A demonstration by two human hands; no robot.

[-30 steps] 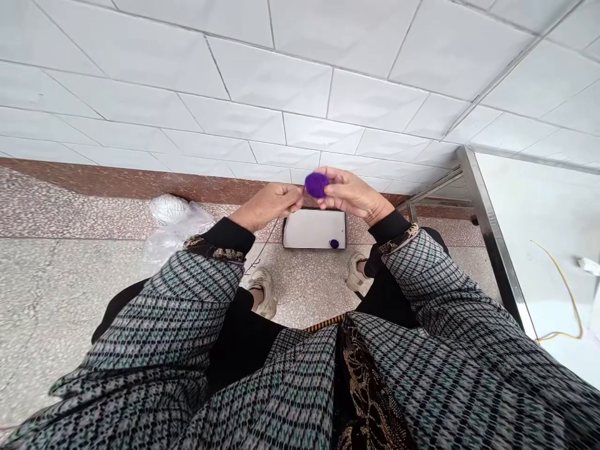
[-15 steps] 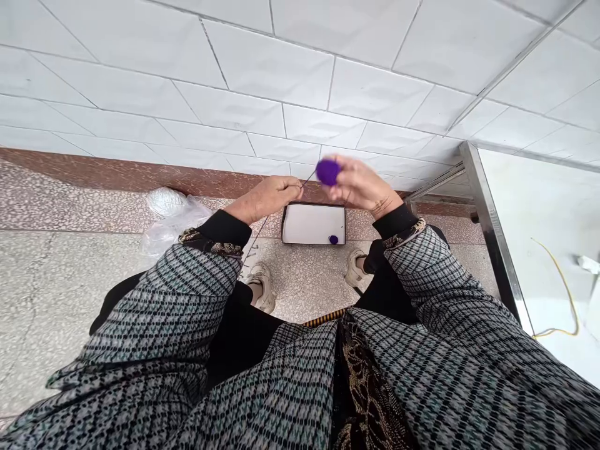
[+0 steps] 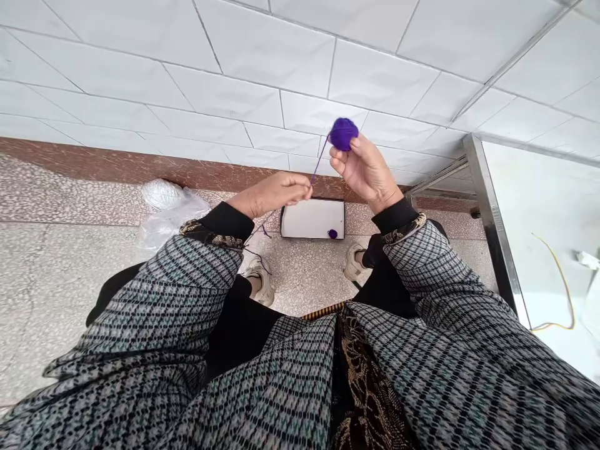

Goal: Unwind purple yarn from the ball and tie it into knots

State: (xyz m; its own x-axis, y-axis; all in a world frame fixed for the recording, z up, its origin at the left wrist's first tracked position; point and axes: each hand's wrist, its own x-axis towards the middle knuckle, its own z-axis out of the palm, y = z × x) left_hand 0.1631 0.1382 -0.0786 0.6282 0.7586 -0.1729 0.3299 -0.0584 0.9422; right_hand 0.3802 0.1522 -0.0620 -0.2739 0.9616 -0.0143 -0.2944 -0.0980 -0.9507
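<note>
A purple ball of yarn (image 3: 344,134) is held up in the fingertips of my right hand (image 3: 368,172), in front of the tiled wall. From the ball a purple strand (image 3: 319,159) runs down to my left hand (image 3: 279,192), whose closed fingers pinch it. Past that hand, the loose end of the yarn (image 3: 262,259) dangles by my left wrist, above the shoe. Below both hands, a shallow white box with a dark rim (image 3: 309,219) lies on the floor. In its near right corner sits a small purple ball (image 3: 332,234).
To the left, a whitish ball of yarn (image 3: 162,194) lies with a clear plastic bag (image 3: 173,219) by the wall's base. On the right stands a white table with a metal frame (image 3: 497,225), bearing a yellow cord (image 3: 565,287). My shoes (image 3: 355,262) flank the box.
My right hand has risen and turned, carrying the yarn ball up and slightly right. My left hand has shifted a little right, still pinching the strand. The loose end now hangs lower in curls.
</note>
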